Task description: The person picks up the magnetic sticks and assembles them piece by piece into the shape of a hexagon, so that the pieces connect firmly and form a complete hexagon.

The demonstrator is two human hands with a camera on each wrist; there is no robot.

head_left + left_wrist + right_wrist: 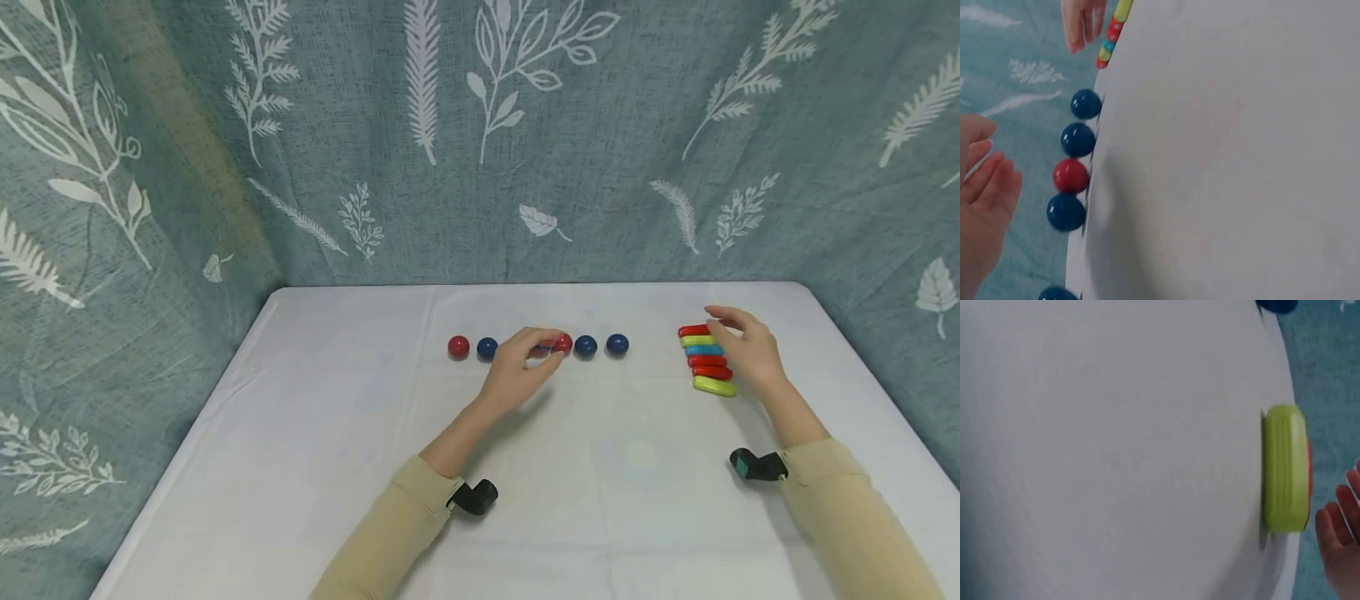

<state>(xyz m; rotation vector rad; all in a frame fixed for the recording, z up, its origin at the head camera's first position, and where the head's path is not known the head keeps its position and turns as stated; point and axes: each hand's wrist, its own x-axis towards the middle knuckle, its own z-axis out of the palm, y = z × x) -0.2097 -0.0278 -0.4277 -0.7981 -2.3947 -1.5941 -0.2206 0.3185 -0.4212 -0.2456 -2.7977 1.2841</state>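
Observation:
My left hand (517,367) is over a row of shiny balls, thumb and fingers spread apart near a red ball (562,344). It partly hides the middle of the row. In the left wrist view its fingers (997,187) look relaxed, beside a red ball (1071,176) and a blue ball (1066,212), holding nothing. My right hand (750,350) hovers at the far end of a column of short coloured bars, by a red bar (693,331); contact cannot be told. A yellow-green ridged bar (1285,469) is nearest the right wrist camera, with loosely bent fingers (1329,534) beyond it.
Left in the row are a red ball (458,347) and a blue ball (487,349); two blue balls (617,346) end it on the right. A white cloth (315,433) covers the table. A green leaf-patterned curtain (450,208) hangs behind.

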